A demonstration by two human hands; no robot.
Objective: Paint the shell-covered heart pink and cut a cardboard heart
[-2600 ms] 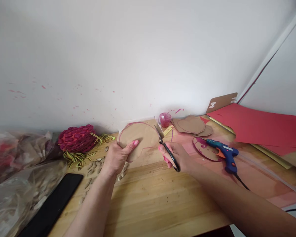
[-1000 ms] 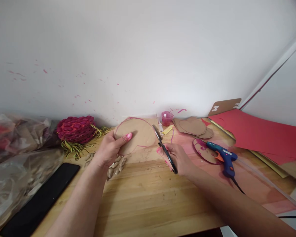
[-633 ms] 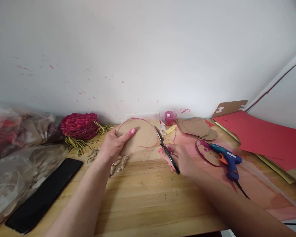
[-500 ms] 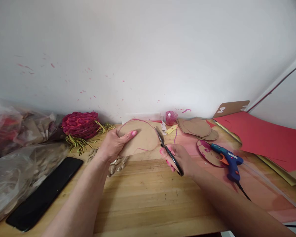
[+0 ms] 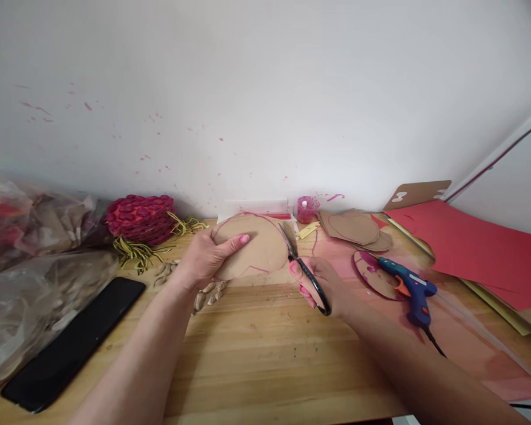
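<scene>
My left hand (image 5: 207, 260) grips a rounded piece of brown cardboard (image 5: 259, 245) at its left side, thumb on top and the other fingers hidden beneath. A purple line runs along the cardboard's upper edge, and a short one marks its lower part. In my right hand (image 5: 321, 283) are black-handled scissors (image 5: 310, 274), their blades at the right edge of the cardboard. A narrow strip of cardboard stands beyond the blades. Several peanuts (image 5: 207, 295) lie on the wooden table (image 5: 256, 354) under and beside my left wrist.
On the left are plastic bags (image 5: 39, 319), a black phone (image 5: 75, 342) and a magenta bumpy bundle (image 5: 141, 218) with yellow-green strings. A pink cup (image 5: 308, 209) stands by the wall. Rightward lie cardboard pieces (image 5: 349, 227), a blue glue gun (image 5: 413, 289) and red sheets (image 5: 478, 242).
The scissors and my right hand have shifted slightly right, and the cardboard has moved a little with my left hand. The scissor blades look closer together. The view has turned slightly.
</scene>
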